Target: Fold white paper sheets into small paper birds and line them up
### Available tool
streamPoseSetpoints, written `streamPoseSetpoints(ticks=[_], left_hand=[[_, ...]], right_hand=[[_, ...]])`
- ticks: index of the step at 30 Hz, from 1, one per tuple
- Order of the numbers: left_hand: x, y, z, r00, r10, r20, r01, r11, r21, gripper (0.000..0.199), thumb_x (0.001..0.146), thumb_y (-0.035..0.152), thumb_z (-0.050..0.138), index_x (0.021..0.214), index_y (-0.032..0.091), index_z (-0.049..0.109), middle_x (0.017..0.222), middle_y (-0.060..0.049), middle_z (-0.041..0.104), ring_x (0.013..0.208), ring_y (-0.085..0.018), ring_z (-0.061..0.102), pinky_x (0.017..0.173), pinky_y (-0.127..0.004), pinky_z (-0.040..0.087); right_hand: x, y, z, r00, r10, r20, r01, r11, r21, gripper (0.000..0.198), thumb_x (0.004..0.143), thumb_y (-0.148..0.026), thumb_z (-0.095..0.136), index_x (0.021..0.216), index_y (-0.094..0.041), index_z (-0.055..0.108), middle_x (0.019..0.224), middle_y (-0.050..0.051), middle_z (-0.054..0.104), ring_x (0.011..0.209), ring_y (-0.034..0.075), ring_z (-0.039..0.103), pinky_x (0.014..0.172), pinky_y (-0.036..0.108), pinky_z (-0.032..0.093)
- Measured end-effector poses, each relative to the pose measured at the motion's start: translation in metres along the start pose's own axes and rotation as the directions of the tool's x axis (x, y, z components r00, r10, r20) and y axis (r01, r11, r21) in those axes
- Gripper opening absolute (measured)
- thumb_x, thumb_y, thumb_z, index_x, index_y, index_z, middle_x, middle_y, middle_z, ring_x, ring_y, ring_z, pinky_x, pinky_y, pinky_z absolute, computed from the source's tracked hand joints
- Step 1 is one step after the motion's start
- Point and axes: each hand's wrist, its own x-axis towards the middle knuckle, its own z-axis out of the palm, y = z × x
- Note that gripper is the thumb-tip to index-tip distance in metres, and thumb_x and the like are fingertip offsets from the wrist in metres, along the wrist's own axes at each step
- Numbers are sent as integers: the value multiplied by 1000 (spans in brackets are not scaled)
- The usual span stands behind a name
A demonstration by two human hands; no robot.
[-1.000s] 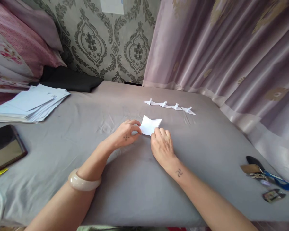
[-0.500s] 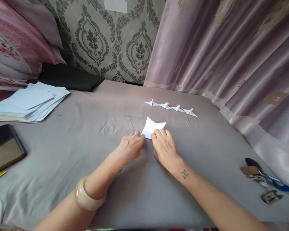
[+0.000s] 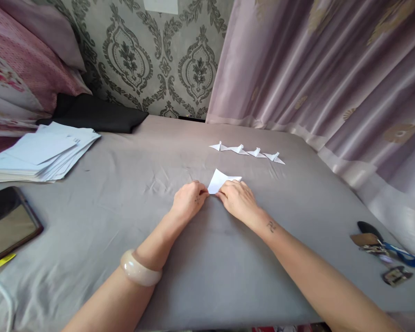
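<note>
A small folded sheet of white paper (image 3: 216, 182) lies on the grey cloth between my hands, one pointed corner standing up toward the back. My left hand (image 3: 190, 199) pinches its near left corner, thumb and fingers closed. On the near right edge, my right hand (image 3: 238, 196) grips the paper with curled fingers and covers much of that side. Beyond the hands, several folded white paper figures (image 3: 256, 152) stand in a slanting row, each with a small raised point.
Left on the cloth-covered table (image 3: 131, 157) are a stack of papers (image 3: 38, 154), a phone (image 3: 12, 226), a black folded cloth (image 3: 100, 113) and a white cable (image 3: 3, 295). Keys (image 3: 375, 249) and a small metallic item (image 3: 397, 275) lie at right, near the curtain (image 3: 280, 69).
Both hands have shifted slightly away from me with the paper. My right hand now covers more of its right side, and the left hand's fingers are drawn into a tighter pinch.
</note>
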Motion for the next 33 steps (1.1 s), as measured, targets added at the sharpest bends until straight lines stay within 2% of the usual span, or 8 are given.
streamPoseSetpoints(ticks=[4, 8, 11, 18, 26, 33], left_hand=[[1, -1, 2, 1000, -9, -3, 9, 1000, -5, 23, 88, 25, 49, 87, 22, 72, 93, -6, 71, 83, -22, 64, 66, -29, 44], [1, 1, 2, 1000, -30, -9, 30, 1000, 8, 24, 88, 25, 47, 88, 20, 71, 92, -7, 71, 80, -22, 63, 64, -28, 43], [2, 4, 1, 999, -51, 3, 51, 999, -9, 23, 86, 23, 47, 84, 19, 70, 88, -7, 71, 76, -21, 62, 60, -28, 41], [6, 7, 0, 990, -134, 42, 137, 988, -67, 18, 78, 21, 50, 75, 19, 69, 73, -4, 68, 65, -18, 59, 54, -26, 37], [12, 2, 5, 990, -138, 19, 139, 990, -30, 18, 76, 21, 50, 73, 20, 67, 72, -5, 69, 65, -19, 60, 55, -27, 38], [16, 1, 1, 983, -171, 66, 177, 978, -110, 7, 75, 22, 56, 76, 19, 63, 71, -3, 67, 66, -17, 60, 54, -24, 40]], right_hand=[[9, -1, -16, 985, 89, 145, -98, 994, 55, 24, 94, -29, 52, 86, -19, 73, 101, 7, 71, 95, 20, 62, 76, 28, 36], [17, -5, -29, 960, 135, 247, -154, 986, 61, 28, 93, -30, 51, 77, -19, 71, 89, 7, 72, 88, 19, 64, 68, 26, 35], [23, -7, -32, 949, 152, 276, -174, 983, 56, 24, 91, -28, 53, 77, -19, 71, 84, 8, 71, 82, 18, 64, 66, 26, 35], [35, -6, -32, 926, 180, 333, -209, 976, 54, 18, 87, -30, 58, 84, -20, 72, 88, 8, 72, 83, 18, 64, 68, 25, 37], [42, -8, -35, 910, 190, 368, -217, 976, 33, 14, 86, -29, 60, 87, -20, 71, 90, 8, 71, 85, 18, 65, 69, 25, 39], [46, -12, -39, 891, 208, 404, -231, 973, 10, 14, 85, -29, 62, 89, -20, 72, 94, 9, 72, 89, 20, 66, 73, 26, 41]])
